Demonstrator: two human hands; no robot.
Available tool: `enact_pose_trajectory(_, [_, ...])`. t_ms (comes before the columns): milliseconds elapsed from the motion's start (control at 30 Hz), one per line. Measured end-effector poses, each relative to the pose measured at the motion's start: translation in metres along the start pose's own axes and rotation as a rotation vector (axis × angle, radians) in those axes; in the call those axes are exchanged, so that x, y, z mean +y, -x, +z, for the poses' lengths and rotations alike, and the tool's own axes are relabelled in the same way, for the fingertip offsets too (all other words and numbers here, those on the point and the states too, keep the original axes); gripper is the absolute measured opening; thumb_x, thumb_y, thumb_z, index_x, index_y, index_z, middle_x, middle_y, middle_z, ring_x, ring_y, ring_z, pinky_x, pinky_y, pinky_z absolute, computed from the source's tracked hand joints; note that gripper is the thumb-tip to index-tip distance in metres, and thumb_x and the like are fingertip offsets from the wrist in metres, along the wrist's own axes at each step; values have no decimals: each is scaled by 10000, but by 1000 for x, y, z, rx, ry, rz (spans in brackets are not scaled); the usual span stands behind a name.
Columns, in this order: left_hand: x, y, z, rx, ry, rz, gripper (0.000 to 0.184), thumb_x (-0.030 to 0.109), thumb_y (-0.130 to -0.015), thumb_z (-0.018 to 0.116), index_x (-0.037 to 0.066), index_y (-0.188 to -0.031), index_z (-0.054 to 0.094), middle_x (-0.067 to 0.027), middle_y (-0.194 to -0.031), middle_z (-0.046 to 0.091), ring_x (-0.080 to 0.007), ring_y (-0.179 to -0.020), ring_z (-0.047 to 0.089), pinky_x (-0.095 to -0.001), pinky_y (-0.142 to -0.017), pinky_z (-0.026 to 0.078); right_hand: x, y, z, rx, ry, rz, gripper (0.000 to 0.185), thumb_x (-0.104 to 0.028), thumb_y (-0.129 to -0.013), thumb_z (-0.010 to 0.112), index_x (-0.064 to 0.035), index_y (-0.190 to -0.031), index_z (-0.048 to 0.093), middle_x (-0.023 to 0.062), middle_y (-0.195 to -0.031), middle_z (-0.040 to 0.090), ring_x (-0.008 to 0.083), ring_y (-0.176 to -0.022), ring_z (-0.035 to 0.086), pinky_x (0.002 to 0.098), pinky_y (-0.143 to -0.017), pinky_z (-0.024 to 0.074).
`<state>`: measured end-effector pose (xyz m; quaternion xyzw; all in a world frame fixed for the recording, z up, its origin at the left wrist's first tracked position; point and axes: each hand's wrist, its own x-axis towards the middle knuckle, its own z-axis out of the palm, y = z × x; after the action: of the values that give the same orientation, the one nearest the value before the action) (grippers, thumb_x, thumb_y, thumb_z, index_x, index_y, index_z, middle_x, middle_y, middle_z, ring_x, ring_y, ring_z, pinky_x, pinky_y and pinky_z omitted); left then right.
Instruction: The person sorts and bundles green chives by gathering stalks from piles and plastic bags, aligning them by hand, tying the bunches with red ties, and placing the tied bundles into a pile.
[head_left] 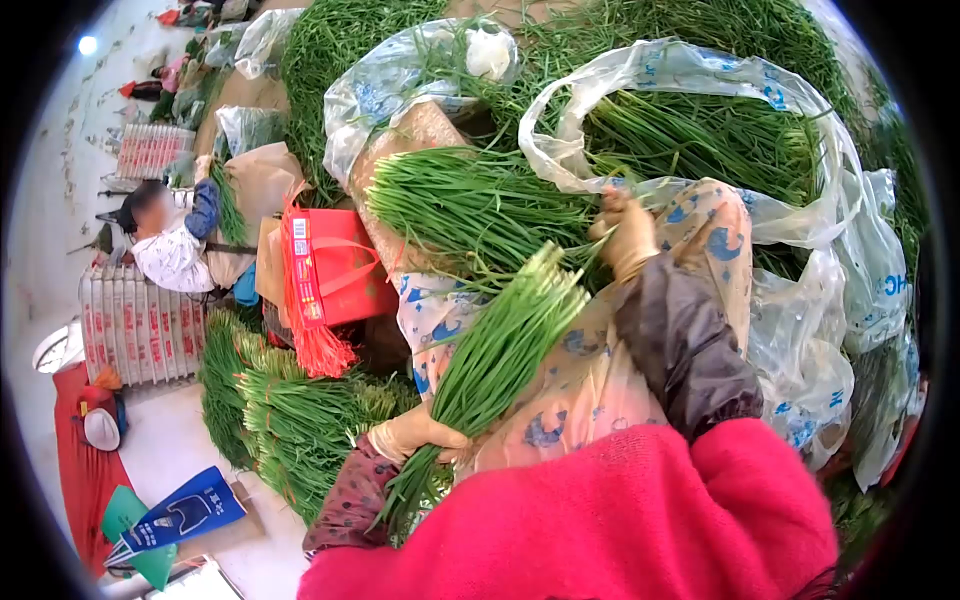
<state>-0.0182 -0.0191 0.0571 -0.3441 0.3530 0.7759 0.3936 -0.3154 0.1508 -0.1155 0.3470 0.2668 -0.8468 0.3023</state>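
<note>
My left hand (420, 435), in a pale glove, is wrapped round the lower part of a bunch of green chives (510, 340). The bunch lies slanted across my lap, its pale cut ends pointing up and away. My right hand (628, 235), also gloved, is closed beside a larger pile of chives (480, 200), close to the rim of an open plastic bag (560, 165). Green wisps show by its fingertips, but what they pinch is too small to make out. A plastic sheet with blue prints (560, 400) covers my lap under the bunch.
More chives (700, 140) fill the open bag. Tied bundles (310, 430) lie on the floor at left, near a red box (345, 265) with red ties (320, 350). Another person (170, 240) sits farther left, by stacked white crates (140, 325). Loose greens (340, 60) are heaped beyond.
</note>
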Motion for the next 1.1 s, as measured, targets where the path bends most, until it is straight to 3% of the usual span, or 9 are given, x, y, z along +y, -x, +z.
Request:
enact_pose_trajectory(167, [-9, 21, -13, 88, -85, -64, 431, 117, -739, 752, 16, -1110, 558, -51, -736, 587, -124, -484, 511, -266, -439, 411, -46, -11, 12, -117, 609, -325, 227, -202, -968, 465, -90, -949, 662, -31, -701, 549, 58, -457, 349, 251, -417, 299])
enact_pose_trajectory(267, [4, 20, -6, 115, -138, -54, 442, 102, -739, 743, 19, -1133, 561, -50, -769, 590, -121, -510, 526, -255, -448, 421, -9, 70, 67, -842, 1365, -360, 247, -149, -850, 614, -94, -1081, 685, 39, -877, 684, 171, -757, 624, 300, -705, 519])
enact_pose_trajectory(433, [16, 15, -11, 263, -537, -34, 542, 19, -709, 710, 18, -1220, 528, -61, -963, 617, -165, -615, 601, -291, -524, 488, 65, 184, 104, -1984, 1900, -172, 515, -177, -771, 629, -161, -1270, 502, 122, -1105, 625, 281, -917, 658, 392, -787, 537])
enact_pose_trajectory(567, [12, 18, -14, 346, -1182, 394, 641, -3, -705, 676, 15, -1312, 473, -78, -987, 642, -182, -715, 633, -307, -645, 516, 101, 179, 68, -2033, 1876, -819, 604, -156, -742, 649, -163, -1313, 454, 139, -1345, 471, 302, -875, 670, 409, -653, 556])
enact_pose_trajectory(633, [5, 18, -18, 374, -1489, 623, 691, -14, -702, 660, 14, -1358, 445, -87, -999, 655, -190, -764, 648, -315, -706, 529, 66, 159, 75, -1636, 2254, -646, 775, -97, -720, 675, -119, -1420, 344, 210, -1387, 412, 292, -878, 681, 404, -614, 561])
enact_pose_trajectory(700, [-3, 16, -11, 464, -992, 468, 803, -17, -711, 611, 102, -1462, 354, -128, -1019, 673, -174, -910, 648, -302, -842, 497, 53, 140, 63, -1379, 2591, -607, 914, -65, -703, 698, -104, -1484, 224, 253, -1443, 317, 297, -903, 681, 410, -627, 565])
enact_pose_trajectory(833, [-8, 28, 4, 586, -1024, 229, 792, 12, -792, 575, 356, -1464, 335, -208, -1128, 621, -365, -867, 662, -365, -772, 519, 37, 96, 36, -1046, 2717, -359, 814, -97, -788, 643, -90, -1482, 218, 185, -1131, 628, 310, -827, 698, 403, -585, 552])
enact_pose_trajectory(967, [-21, 36, 2, 861, -1464, 218, 878, -22, -733, 577, 404, -1457, 320, -163, -985, 611, -390, -789, 634, -446, -696, 517, 34, 91, 30, -971, 2806, -224, 277, -95, -786, 627, -53, -1057, 670, 108, -800, 699, 321, -780, 700, 437, -582, 535])
enact_pose_trajectory(1100, [-28, 42, -1, 1096, -1615, 217, 912, -49, -696, 583, 413, -1445, 343, -167, -1041, 586, -366, -772, 646, -420, -672, 529, 24, 71, 26, -787, 2674, -157, 184, -134, -755, 623, -60, -894, 717, 125, -817, 703, 317, -769, 692, 436, -633, 544])
